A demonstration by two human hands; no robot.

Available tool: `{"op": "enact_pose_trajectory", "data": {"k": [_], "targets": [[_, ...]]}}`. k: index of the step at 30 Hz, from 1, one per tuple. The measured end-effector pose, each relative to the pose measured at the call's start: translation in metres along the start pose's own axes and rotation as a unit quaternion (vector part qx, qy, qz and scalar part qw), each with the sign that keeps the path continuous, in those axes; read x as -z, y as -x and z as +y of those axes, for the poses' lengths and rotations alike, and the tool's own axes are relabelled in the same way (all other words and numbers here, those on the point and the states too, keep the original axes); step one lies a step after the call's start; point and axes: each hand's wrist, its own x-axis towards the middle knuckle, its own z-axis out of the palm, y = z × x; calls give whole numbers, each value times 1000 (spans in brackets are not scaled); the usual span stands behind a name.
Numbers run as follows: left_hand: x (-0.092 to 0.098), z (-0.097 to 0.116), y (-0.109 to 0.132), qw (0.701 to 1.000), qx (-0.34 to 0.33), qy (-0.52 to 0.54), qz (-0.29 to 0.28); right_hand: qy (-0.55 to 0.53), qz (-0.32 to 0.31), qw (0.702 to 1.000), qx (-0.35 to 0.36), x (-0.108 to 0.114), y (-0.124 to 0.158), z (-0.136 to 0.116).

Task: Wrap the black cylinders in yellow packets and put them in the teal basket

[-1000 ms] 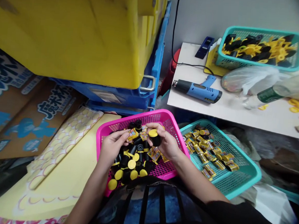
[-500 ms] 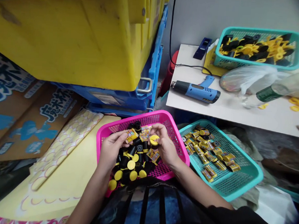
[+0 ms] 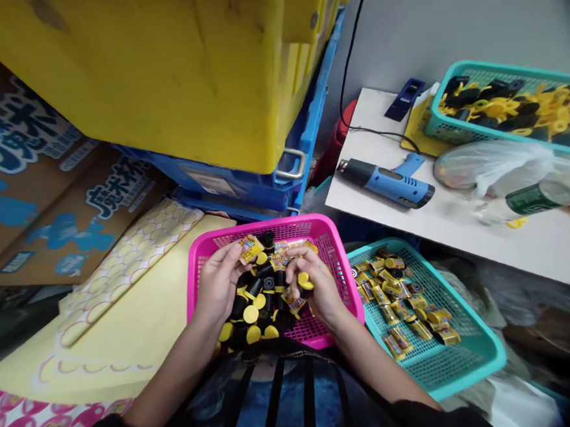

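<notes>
Pinching a printed wrapper [image 3: 250,249] in the fingertips of the left hand [image 3: 219,277], with a yellow-capped tube [image 3: 304,280] tucked in the curled right hand [image 3: 320,284], over the middle of the pink basket [image 3: 351,286]; apparently pairing the two, next likely calling for an opened wrapper; crowded by loose tubes [image 3: 251,313], flanked at the right edge by a teal basket [image 3: 497,355] of wrapped tubes [image 3: 398,338], hemmed past the far edge by a yellow crate [image 3: 153,68], near a heat gun [image 3: 397,184] at the left corner of the tabletop [image 3: 450,228]

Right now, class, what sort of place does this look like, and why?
Probably a small workshop: a heat gun lies on a white table, a pink basket holds many similar yellow-capped parts, and a yellow crate is stacked on a blue crate.
</notes>
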Motion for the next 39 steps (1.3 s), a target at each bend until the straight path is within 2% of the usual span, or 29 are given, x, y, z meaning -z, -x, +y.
{"op": "enact_pose_trajectory", "data": {"k": [3, 9, 15, 17, 24, 26, 29, 31, 33, 36, 39], "targets": [[5, -5, 1, 1000, 18, -12, 1, 4, -5, 1000, -18, 7, 0, 5], [4, -10, 1, 999, 30, -34, -13, 60, 1, 997, -44, 13, 1, 8], [5, -12, 3, 999, 34, -36, -23, 31, 48, 997, 50, 13, 1, 8], [5, -11, 4, 998, 42, -37, -28, 19, 46, 997, 58, 9, 1, 1], [5, -12, 11, 993, 56, -70, -81, -63, -41, 996, -48, 0, 9, -34], [8, -13, 11, 991, 45, -91, -93, 6, -15, 1000, -19, 3, 9, -38], [12, -16, 11, 985, 30, -125, -118, 111, 65, 990, 57, 8, 7, -39], [14, -18, 10, 980, 22, -146, -130, 98, 88, 989, 69, 8, 6, -40], [15, -19, 11, 978, 15, -159, -137, 48, 92, 993, 49, 5, 5, -42], [14, -20, 12, 977, 9, -155, -142, -8, 83, 996, 24, 2, 7, -43], [14, -21, 12, 980, -1, -146, -136, -18, 67, 998, 9, 3, 8, -41]]}}
